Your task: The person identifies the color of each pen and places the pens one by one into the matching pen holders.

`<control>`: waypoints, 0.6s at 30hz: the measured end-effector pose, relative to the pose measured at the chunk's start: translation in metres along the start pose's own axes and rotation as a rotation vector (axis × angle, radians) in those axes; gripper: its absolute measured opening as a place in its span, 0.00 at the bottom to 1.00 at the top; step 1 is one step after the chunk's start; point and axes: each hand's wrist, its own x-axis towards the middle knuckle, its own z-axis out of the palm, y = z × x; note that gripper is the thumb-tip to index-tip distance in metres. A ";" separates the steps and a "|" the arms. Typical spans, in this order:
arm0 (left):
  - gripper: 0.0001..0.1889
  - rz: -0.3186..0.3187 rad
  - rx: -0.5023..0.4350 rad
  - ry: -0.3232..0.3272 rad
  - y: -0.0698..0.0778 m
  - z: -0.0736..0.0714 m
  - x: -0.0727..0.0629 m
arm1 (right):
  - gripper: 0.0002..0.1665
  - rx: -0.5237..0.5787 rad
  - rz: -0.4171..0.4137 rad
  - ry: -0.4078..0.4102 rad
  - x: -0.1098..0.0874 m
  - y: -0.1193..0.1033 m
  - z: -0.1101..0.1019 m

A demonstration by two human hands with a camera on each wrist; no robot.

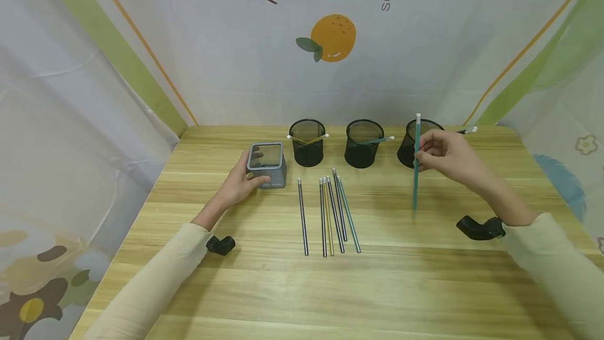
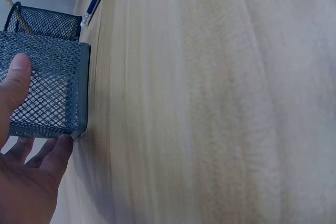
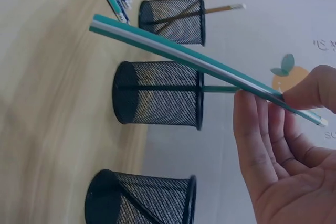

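My left hand (image 1: pixel 237 182) holds a grey square mesh pen holder (image 1: pixel 278 173) by its sides, thumb across the front and fingers on the far side; the holder stands on the table. Between thumb and fingers, my right hand (image 1: pixel 445 155) pinches a teal pencil (image 1: pixel 416 185) near its eraser end. The pencil hangs almost upright, eraser up, in front of the rightmost round black mesh cup (image 1: pixel 405 152). In the right wrist view, the pencil (image 3: pixel 173 52) crosses in front of the middle cup (image 3: pixel 163 103).
Several dark, yellow and teal pencils (image 1: pixel 303 219) lie mid-table. Behind them, a left round cup (image 1: pixel 308 157) holds two yellow pencils and a middle cup (image 1: pixel 360 157) a teal one (image 1: pixel 377 141). Pencil ends (image 1: pixel 468 130) stick out right of the rightmost cup. A printed curtain (image 1: pixel 226 67) borders the table.
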 end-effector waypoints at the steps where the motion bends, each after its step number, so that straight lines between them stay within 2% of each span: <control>1: 0.45 0.002 -0.002 -0.001 0.001 0.000 0.000 | 0.08 0.003 -0.003 0.011 0.000 -0.001 -0.002; 5: 0.45 0.015 0.007 -0.001 0.000 0.000 0.000 | 0.07 0.044 -0.026 0.063 0.000 -0.001 -0.008; 12: 0.46 0.034 0.001 0.007 -0.004 -0.001 -0.001 | 0.05 0.315 -0.131 0.159 -0.002 -0.004 -0.016; 18: 0.46 0.036 -0.003 0.006 -0.004 -0.001 -0.001 | 0.04 0.402 -0.192 0.283 -0.002 -0.009 -0.021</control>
